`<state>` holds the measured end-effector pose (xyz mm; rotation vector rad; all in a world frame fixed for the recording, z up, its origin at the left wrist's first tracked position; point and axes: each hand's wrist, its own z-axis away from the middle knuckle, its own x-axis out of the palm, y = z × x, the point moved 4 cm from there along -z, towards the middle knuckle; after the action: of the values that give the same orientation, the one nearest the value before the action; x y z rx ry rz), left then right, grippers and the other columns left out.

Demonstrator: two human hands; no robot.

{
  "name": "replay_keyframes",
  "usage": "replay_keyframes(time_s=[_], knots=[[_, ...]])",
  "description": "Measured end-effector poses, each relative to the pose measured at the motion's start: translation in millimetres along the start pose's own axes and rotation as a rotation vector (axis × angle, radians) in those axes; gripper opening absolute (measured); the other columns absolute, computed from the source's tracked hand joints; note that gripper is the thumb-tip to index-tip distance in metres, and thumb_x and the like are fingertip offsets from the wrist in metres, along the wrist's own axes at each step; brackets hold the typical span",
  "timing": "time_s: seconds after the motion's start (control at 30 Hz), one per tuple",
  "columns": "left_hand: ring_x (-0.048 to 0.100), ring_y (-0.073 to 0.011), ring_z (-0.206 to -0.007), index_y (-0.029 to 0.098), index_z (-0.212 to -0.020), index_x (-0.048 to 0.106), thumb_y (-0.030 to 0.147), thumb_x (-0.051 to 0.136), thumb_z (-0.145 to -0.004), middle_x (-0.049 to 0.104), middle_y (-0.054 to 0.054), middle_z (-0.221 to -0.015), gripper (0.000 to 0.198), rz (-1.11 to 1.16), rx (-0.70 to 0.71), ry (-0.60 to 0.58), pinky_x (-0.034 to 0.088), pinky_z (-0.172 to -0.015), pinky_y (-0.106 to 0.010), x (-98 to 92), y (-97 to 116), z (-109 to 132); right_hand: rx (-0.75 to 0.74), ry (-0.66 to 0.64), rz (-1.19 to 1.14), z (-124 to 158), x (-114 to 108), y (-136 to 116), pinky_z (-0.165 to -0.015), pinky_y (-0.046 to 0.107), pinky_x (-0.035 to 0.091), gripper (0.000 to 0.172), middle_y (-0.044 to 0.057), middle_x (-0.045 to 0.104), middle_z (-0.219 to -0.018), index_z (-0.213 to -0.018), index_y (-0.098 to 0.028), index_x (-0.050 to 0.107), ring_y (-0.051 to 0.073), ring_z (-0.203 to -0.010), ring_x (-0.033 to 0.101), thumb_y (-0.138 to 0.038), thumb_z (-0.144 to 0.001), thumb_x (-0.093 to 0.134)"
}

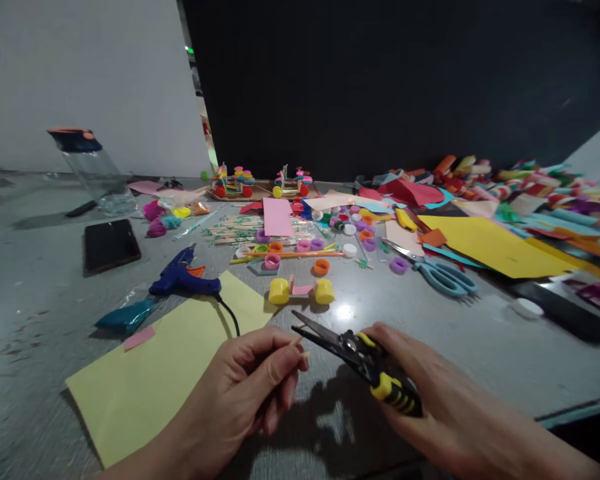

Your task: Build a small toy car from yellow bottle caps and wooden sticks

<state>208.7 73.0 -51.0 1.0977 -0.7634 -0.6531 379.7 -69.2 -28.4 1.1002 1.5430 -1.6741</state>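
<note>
Near the table's front, my left hand (257, 383) pinches a small pale wooden stick (304, 357) between thumb and fingers; only its end shows. My right hand (415, 393) is wrapped round the black-and-yellow handles of a pair of snips (347, 345). Their dark blades are parted and point left, close to the fingertips of my left hand. Just beyond the blades stands a small piece with two yellow bottle caps (301, 291) and a strip of pink paper between them. A yellow-green paper sheet (145, 373) lies partly behind my left hand.
A blue glue gun (183, 275) rests on the left, its cord crossing the sheet. Blue-handled scissors (443, 277) lie to the right. Several coloured bottle-cap rings (321, 267) and wrapped sticks spread behind. A phone (111, 244) and a water bottle (97, 173) are at far left.
</note>
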Motion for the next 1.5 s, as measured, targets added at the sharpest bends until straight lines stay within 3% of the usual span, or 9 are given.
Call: replay_keyframes(time_s=[0.23,0.4,0.53,0.7,0.9,1.03,1.13,1.23,1.5], knots=[[0.048,-0.0019,-0.039,0.015,-0.078,0.066,0.052,0.071,-0.084,0.059,0.004,-0.056,0.038,-0.004,-0.015,-0.005,0.028,-0.036,-0.008,3.1,-1,3,0.038,0.044,-0.079,2,-1,-6,-0.069,0.033,0.06,0.026,0.01,0.071,-0.116,-0.11,-0.023,0.061,0.028,-0.097,0.069,-0.027,-0.085,0.056],[0.044,-0.0018,-0.037,0.015,-0.076,0.066,0.053,0.069,-0.085,0.052,0.006,-0.05,0.04,-0.051,-0.035,-0.04,0.028,-0.035,-0.009,8.6,-1,3,0.097,0.133,-0.231,-8,0,-14,-0.086,0.04,0.058,0.051,0.009,0.067,-0.126,-0.134,-0.025,0.051,0.03,-0.111,0.065,-0.045,-0.088,0.06],[0.049,-0.0028,-0.036,0.015,-0.078,0.067,0.053,0.071,-0.084,0.061,0.003,-0.056,0.038,-0.006,-0.057,-0.04,0.03,-0.032,-0.008,5.6,-2,2,0.073,0.162,-0.187,-27,-2,-15,-0.086,0.039,0.055,0.047,0.007,0.066,-0.122,-0.13,-0.026,0.051,0.027,-0.107,0.064,-0.044,-0.088,0.064],[0.054,-0.0039,-0.037,0.016,-0.081,0.068,0.05,0.073,-0.083,0.064,0.003,-0.058,0.034,0.095,-0.042,-0.088,0.036,-0.031,-0.007,4.5,-1,4,0.27,0.414,0.193,-38,-20,51,-0.08,0.046,0.054,0.059,0.016,0.067,-0.109,-0.127,-0.016,0.052,0.035,-0.097,0.066,-0.06,-0.088,0.056],[0.059,-0.005,-0.04,0.017,-0.083,0.07,0.046,0.074,-0.084,0.066,0.003,-0.059,0.029,0.131,-0.026,-0.113,0.04,-0.033,-0.006,7.9,-2,6,0.318,0.328,0.465,-35,-25,117,-0.084,0.058,0.051,0.065,0.025,0.066,-0.104,-0.121,-0.003,0.06,0.044,-0.098,0.063,-0.057,-0.085,0.058],[0.061,-0.0058,-0.04,0.016,-0.082,0.071,0.046,0.074,-0.084,0.068,0.002,-0.059,0.03,0.118,-0.048,-0.121,0.04,-0.033,-0.006,10.6,-4,4,0.17,0.367,0.449,-30,-23,77,-0.093,0.055,0.047,0.043,0.019,0.062,-0.116,-0.115,-0.013,0.065,0.04,-0.11,0.057,-0.048,-0.09,0.059],[0.061,-0.006,-0.04,0.016,-0.08,0.07,0.046,0.073,-0.085,0.069,0.001,-0.058,0.03,0.097,-0.068,-0.117,0.041,-0.034,-0.007,12.2,-4,3,-0.175,0.399,0.073,-23,-20,10,-0.082,0.032,0.051,0.012,0.006,0.064,-0.106,-0.104,-0.023,0.064,0.02,-0.096,0.063,-0.032,-0.097,0.059],[0.061,-0.006,-0.039,0.016,-0.079,0.071,0.047,0.073,-0.085,0.068,0.001,-0.057,0.031,0.083,-0.083,-0.126,0.041,-0.034,-0.007,13.7,-4,3,-0.376,0.294,-0.253,-21,-11,-41,-0.075,0.019,0.049,0.01,-0.001,0.064,-0.095,-0.105,-0.023,0.064,0.01,-0.085,0.063,-0.019,-0.095,0.065],[0.063,-0.0079,-0.047,0.017,-0.09,0.072,0.055,0.061,-0.09,0.072,-0.003,-0.074,0.04,-0.037,-0.098,-0.184,0.04,-0.035,-0.01,13.3,-6,8,-0.344,0.246,-0.448,-35,-1,-47,-0.072,0.02,0.047,0.008,-0.002,0.066,-0.085,-0.093,-0.019,0.066,0.009,-0.079,0.061,-0.012,-0.095,0.063]])
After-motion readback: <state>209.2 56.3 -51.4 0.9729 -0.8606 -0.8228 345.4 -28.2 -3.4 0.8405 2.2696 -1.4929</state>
